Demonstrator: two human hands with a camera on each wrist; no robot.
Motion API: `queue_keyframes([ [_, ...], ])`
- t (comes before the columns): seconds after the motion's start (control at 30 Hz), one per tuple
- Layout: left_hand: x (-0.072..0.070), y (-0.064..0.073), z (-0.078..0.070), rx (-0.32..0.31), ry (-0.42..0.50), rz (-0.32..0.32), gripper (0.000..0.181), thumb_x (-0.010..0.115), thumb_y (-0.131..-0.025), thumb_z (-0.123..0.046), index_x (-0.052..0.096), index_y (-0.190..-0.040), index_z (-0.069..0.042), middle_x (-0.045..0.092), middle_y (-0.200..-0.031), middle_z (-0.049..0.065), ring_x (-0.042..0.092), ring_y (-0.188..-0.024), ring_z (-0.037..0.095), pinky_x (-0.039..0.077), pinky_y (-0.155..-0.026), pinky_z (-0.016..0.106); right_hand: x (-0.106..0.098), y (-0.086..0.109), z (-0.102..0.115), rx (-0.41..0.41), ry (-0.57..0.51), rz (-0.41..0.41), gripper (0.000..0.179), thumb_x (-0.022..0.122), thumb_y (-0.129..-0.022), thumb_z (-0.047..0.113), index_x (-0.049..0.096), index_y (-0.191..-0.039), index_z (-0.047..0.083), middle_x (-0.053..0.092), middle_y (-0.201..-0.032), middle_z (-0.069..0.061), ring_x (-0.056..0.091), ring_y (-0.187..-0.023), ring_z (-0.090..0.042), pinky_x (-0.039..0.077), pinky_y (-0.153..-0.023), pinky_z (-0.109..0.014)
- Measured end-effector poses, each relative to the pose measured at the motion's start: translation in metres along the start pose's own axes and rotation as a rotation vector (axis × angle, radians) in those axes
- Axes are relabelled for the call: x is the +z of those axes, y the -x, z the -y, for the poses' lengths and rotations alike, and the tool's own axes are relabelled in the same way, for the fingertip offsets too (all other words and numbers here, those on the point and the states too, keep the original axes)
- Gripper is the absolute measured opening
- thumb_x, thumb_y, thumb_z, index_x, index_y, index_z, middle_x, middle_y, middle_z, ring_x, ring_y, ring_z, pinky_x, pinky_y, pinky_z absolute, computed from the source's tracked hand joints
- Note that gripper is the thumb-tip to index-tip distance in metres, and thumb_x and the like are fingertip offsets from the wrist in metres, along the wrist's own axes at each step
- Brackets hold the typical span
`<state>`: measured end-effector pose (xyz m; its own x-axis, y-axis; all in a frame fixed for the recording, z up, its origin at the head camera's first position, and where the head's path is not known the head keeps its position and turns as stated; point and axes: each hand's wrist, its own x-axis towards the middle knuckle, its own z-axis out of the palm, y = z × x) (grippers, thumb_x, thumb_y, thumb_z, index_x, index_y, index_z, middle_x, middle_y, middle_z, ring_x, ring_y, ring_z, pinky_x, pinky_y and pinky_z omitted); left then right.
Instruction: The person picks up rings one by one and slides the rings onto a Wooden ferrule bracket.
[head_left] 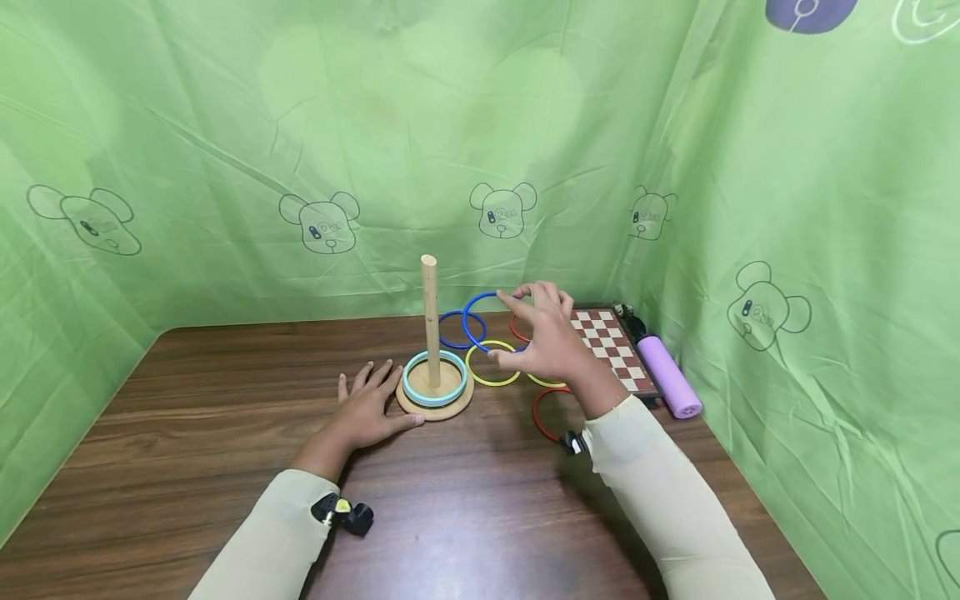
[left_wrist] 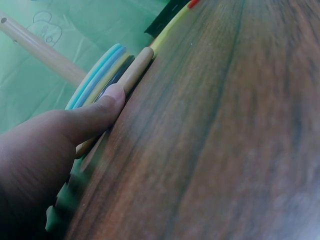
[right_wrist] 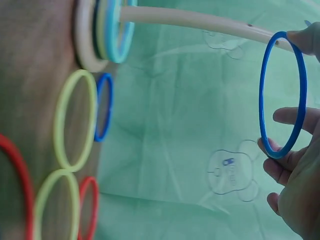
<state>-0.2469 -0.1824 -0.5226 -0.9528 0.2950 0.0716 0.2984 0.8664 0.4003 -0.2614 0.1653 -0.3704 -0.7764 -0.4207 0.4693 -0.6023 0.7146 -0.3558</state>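
A round wooden base [head_left: 453,412] with an upright wooden post [head_left: 431,321] stands on the table. Light blue rings [head_left: 408,392] lie round the foot of the post; in the left wrist view a yellow ring [left_wrist: 114,70] and a dark one show beneath them. My left hand [head_left: 363,421] rests beside the base, fingers spread, its thumb [left_wrist: 111,100] against the base's edge. Raised to the right of the post, my right hand [head_left: 551,342] holds a blue ring [right_wrist: 261,95] upright between thumb and fingers. This ring is apart from the post.
Several loose rings lie right of the base, among them another blue ring [head_left: 453,347], a yellow ring [head_left: 495,384] and a red ring [head_left: 536,417]. Farther right are a checkered board [head_left: 611,350] and a purple cylinder [head_left: 670,379]. Green cloth [head_left: 412,125] hangs behind the table [head_left: 225,400].
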Motion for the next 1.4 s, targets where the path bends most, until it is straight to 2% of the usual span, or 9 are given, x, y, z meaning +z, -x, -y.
queue_keyframes([
  [0.3,0.001,0.000,0.000,0.003,-0.003,-0.003,0.115,0.071,-0.087,-0.083,0.039,-0.170,-0.010,0.034,-0.178,0.021,0.020,-0.166,0.054,0.002,-0.124,0.088,-0.023,-0.023,0.012,0.011,-0.069,-0.103,0.094,0.090,-0.075,0.047,0.059,-0.159,0.017,0.053,-0.144,-0.015,0.039,-0.142,-0.035,0.021,-0.120,-0.062],
  [0.5,0.001,0.001,-0.001,0.002,0.002,-0.002,0.114,0.072,-0.087,-0.081,0.040,-0.170,-0.010,0.035,-0.177,0.022,0.020,-0.166,0.054,0.002,-0.124,0.088,-0.025,-0.037,0.024,-0.024,-0.121,-0.154,0.097,0.086,-0.074,0.052,0.059,-0.159,0.013,0.053,-0.145,-0.018,0.038,-0.141,-0.037,0.021,-0.122,-0.065],
  [0.73,0.003,-0.001,0.001,0.003,-0.003,0.000,0.114,0.070,-0.088,-0.083,0.039,-0.170,-0.010,0.034,-0.178,0.022,0.020,-0.166,0.054,0.002,-0.124,0.088,-0.026,-0.057,0.048,-0.064,-0.173,-0.184,0.094,0.090,-0.075,0.045,0.060,-0.158,0.014,0.056,-0.145,-0.016,0.039,-0.143,-0.035,0.021,-0.123,-0.063],
  [0.93,0.001,0.001,0.000,0.003,0.006,0.003,0.115,0.071,-0.087,-0.082,0.039,-0.171,-0.010,0.034,-0.178,0.021,0.019,-0.167,0.054,0.001,-0.124,0.088,-0.016,-0.070,0.065,-0.073,-0.189,-0.180,0.092,0.089,-0.076,0.044,0.060,-0.158,0.014,0.056,-0.146,-0.014,0.039,-0.144,-0.034,0.023,-0.123,-0.063],
  [1.1,0.001,0.002,0.001,-0.004,0.004,0.005,0.115,0.070,-0.088,-0.083,0.037,-0.171,-0.012,0.033,-0.179,0.020,0.019,-0.167,0.053,0.000,-0.125,0.087,0.001,-0.073,0.069,-0.055,-0.190,-0.147,0.093,0.090,-0.078,0.047,0.058,-0.159,0.015,0.056,-0.146,-0.012,0.039,-0.145,-0.032,0.023,-0.124,-0.062],
  [1.4,0.002,0.000,0.001,0.006,0.002,0.004,0.115,0.069,-0.088,-0.084,0.038,-0.171,-0.012,0.033,-0.178,0.020,0.019,-0.167,0.053,0.001,-0.125,0.087,0.036,-0.057,0.060,0.030,-0.237,-0.096,0.094,0.088,-0.078,0.048,0.057,-0.161,0.016,0.054,-0.147,-0.011,0.040,-0.144,-0.031,0.024,-0.121,-0.061],
])
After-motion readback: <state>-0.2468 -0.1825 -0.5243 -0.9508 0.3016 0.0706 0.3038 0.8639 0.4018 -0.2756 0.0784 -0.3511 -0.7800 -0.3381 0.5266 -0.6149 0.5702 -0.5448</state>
